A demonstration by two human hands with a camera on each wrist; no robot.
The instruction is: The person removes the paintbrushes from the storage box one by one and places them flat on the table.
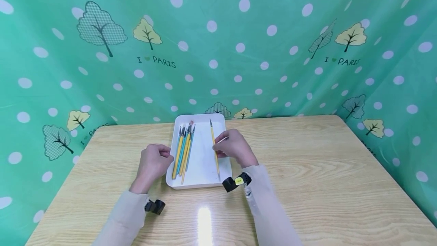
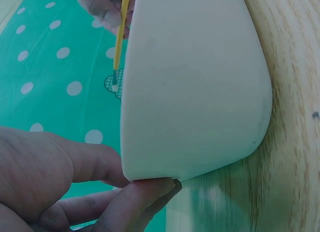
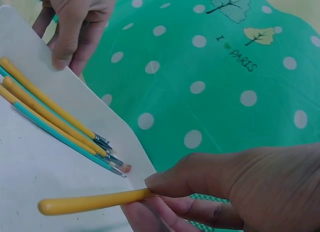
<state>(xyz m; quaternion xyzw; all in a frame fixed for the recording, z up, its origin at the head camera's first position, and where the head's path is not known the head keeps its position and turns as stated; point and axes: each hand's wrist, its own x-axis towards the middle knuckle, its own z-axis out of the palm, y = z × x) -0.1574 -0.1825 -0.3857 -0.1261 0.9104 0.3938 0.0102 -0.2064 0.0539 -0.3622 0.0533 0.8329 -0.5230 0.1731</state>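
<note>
My right hand (image 1: pixel 235 147) pinches a yellow-handled paintbrush (image 1: pixel 212 131) between thumb and fingers, over the right side of a white tray (image 1: pixel 203 172). In the head view that brush points bristles away from me; in the right wrist view its rounded yellow handle end (image 3: pixel 75 203) sticks out from the grip. With thumb and fingers, my left hand (image 1: pixel 153 164) grips the tray's left rim, and the left wrist view shows the tray wall (image 2: pixel 195 91) close up. Several yellow and teal paintbrushes (image 1: pixel 178 153) lie side by side along the tray's left side, bristles toward the far end.
The tray stands on a wood-grain table (image 1: pixel 307 174), near its back edge. Behind and at both sides hangs a green dotted cloth (image 1: pixel 225 71) with printed trees. Black wrist cameras (image 1: pixel 230 184) sit below both hands, close to the tray's near edge.
</note>
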